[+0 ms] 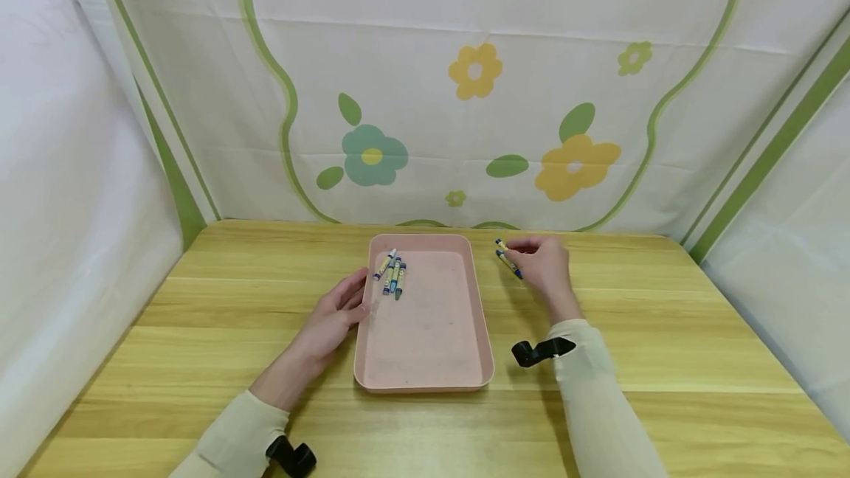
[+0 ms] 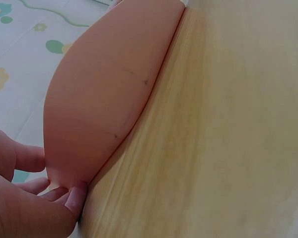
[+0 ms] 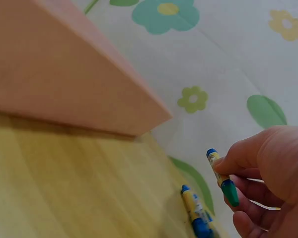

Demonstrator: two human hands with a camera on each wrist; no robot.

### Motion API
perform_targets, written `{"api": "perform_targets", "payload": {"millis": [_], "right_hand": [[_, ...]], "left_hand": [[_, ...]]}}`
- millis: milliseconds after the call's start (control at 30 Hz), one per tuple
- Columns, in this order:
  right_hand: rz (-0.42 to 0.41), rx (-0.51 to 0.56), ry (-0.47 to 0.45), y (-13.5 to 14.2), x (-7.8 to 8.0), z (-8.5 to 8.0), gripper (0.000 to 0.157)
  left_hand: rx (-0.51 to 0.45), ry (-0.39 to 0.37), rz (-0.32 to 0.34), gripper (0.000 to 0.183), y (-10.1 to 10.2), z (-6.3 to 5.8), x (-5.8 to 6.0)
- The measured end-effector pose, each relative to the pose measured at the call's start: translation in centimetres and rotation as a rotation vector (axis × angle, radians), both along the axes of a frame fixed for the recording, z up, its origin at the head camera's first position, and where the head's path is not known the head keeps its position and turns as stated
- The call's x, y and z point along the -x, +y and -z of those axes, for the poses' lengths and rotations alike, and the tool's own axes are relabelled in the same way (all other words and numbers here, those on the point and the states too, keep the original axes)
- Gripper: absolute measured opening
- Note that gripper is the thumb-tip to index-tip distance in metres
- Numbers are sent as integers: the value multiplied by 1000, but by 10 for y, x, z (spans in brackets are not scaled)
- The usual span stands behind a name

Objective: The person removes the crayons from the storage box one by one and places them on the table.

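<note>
A shallow pink tray (image 1: 425, 345) lies on the wooden table, with several paper-wrapped crayons (image 1: 395, 275) bunched near its upper left corner. At the tray's left wall, my left hand (image 1: 332, 316) rests its fingertips against the outside. To the right of the tray, my right hand (image 1: 544, 264) pinches a green crayon (image 3: 229, 192) between thumb and fingers, its coloured tip pointing toward the palm side. Just below that hand, a blue-tipped crayon (image 1: 509, 265) lies on the table; in the right wrist view, more crayon wrappers (image 3: 194, 210) overlap there.
A white cloth (image 1: 412, 94) printed with flowers hangs along the table's back edge, and plain white cloth (image 1: 80, 190) hangs on the left side. Wood tabletop (image 1: 664, 345) extends on both sides of the tray. A black wrist mount (image 1: 541, 351) sits on each sleeve.
</note>
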State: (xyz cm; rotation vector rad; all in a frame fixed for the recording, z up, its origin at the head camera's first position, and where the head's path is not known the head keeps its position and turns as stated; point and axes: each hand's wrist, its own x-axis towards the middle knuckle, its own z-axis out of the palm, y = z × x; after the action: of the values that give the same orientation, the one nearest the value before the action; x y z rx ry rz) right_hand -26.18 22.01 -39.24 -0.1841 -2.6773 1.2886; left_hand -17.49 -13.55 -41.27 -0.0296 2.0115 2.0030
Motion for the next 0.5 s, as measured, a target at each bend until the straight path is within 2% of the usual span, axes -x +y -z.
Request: {"api": "perform_targets", "payload": {"millis": [167,500], "right_hand": [[-4,-16,-46,1,1,10,20],[-26,-58,-77,-2,1,16,19]], "left_hand": [[4,-4,-5,68,0,1,2],[0,0,-4,68,-1,2,2]]}}
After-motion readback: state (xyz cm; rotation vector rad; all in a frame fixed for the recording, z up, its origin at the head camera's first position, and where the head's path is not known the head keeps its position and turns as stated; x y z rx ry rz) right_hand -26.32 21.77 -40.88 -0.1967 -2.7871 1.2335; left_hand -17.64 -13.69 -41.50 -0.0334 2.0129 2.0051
